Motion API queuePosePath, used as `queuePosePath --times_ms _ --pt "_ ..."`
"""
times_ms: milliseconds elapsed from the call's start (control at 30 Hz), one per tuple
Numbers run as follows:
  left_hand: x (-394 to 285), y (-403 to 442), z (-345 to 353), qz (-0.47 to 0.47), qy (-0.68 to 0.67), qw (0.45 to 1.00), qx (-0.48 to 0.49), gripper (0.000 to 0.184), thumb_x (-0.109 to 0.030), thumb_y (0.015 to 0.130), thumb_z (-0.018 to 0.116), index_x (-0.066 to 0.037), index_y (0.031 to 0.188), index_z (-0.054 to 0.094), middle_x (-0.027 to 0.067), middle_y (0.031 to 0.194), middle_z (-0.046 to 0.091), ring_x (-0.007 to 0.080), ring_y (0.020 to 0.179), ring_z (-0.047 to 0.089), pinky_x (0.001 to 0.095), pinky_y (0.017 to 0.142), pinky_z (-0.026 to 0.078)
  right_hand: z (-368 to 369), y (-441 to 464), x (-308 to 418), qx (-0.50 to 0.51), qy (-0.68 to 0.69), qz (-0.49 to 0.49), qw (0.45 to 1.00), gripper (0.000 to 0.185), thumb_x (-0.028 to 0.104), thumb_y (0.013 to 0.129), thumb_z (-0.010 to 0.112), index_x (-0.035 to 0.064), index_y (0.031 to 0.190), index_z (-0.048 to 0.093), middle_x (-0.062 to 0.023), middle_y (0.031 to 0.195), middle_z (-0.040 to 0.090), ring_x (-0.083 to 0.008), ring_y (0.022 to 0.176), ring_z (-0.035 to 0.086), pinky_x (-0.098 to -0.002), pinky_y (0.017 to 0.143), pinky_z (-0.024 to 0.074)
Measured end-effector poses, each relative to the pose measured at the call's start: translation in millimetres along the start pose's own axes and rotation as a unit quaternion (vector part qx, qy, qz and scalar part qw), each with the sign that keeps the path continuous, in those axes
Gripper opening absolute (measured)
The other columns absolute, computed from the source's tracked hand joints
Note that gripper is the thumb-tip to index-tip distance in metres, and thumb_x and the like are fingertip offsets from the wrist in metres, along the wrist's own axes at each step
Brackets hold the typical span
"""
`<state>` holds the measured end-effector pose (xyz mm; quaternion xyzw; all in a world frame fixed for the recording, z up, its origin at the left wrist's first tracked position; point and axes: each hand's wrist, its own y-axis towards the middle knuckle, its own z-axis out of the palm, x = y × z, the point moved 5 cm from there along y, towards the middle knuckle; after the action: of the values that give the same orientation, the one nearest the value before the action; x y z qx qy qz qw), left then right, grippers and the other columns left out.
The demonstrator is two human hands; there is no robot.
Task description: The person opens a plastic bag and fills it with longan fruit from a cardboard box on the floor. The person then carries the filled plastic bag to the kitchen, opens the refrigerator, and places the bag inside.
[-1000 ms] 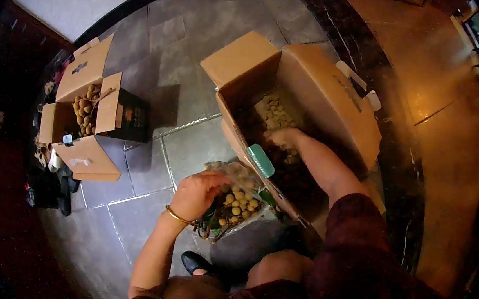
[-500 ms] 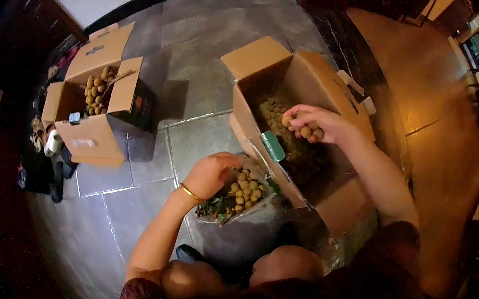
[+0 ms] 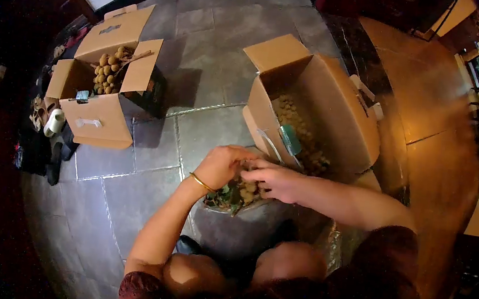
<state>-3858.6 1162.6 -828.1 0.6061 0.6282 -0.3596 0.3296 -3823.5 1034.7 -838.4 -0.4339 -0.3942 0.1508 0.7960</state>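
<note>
My left hand (image 3: 223,168), with a gold bangle at its wrist, is closed at the upper edge of a clear plastic bag (image 3: 227,209) on the floor in front of my knees. Inside the bag are round tan longans (image 3: 248,196) and green leaves (image 3: 227,197). My right hand (image 3: 276,180) reaches over the bag, its fingers stretched toward my left hand and slightly apart. No fruit shows between them, though the palm is hidden. More loose longans (image 3: 297,123) lie in the open cardboard box (image 3: 342,119) beyond my right hand.
At the left, a second open cardboard box (image 3: 96,120) holds a bunch of longans (image 3: 107,71) on stems. Shoes (image 3: 54,122) stand along the left side of the grey tiled floor (image 3: 212,129). A green piece (image 3: 290,140) sits on the near box's wall.
My right hand has come down from the near box, where it held several longans, to the bag beside my left hand. The left hand stays at the bag; the view has shifted slightly.
</note>
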Motion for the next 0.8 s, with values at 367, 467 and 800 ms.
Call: queuePosePath --times_ms 367,467,800 --pt "-9 14 13 0.079 0.102 0.991 0.025 0.025 0.002 0.072 0.055 -0.008 0.094 0.064 0.0124 0.094 0.064 0.0346 0.085 0.06 0.0396 0.075 0.049 -280 65 20 -0.086 -0.885 -0.094 0.447 0.017 0.006 0.079 0.049 0.0016 0.073 0.064 -0.0172 0.071 0.061 -0.03 0.064 0.059 -0.0383 0.058 0.0498" --pt "-20 12 18 0.089 0.182 0.979 0.018 0.019 -0.004 0.073 0.059 -0.009 0.091 0.06 0.0134 0.088 0.063 0.034 0.082 0.059 0.0419 0.072 0.048 -301 125 -14 -0.246 -0.679 -0.013 0.691 0.023 0.025 0.072 0.058 0.0032 0.072 0.066 -0.0198 0.079 0.064 -0.0361 0.075 0.061 -0.0444 0.066 0.0495" --pt "-99 16 47 0.181 0.184 0.966 -0.012 0.045 -0.012 0.078 0.059 -0.009 0.122 0.049 0.0114 0.113 0.058 0.0279 0.083 0.062 0.0368 0.066 0.052 -310 189 -32 -0.256 -0.579 -0.012 0.774 0.05 0.047 0.072 0.064 0.0081 0.105 0.062 -0.0171 0.105 0.061 -0.0304 0.089 0.059 -0.0405 0.076 0.0479"
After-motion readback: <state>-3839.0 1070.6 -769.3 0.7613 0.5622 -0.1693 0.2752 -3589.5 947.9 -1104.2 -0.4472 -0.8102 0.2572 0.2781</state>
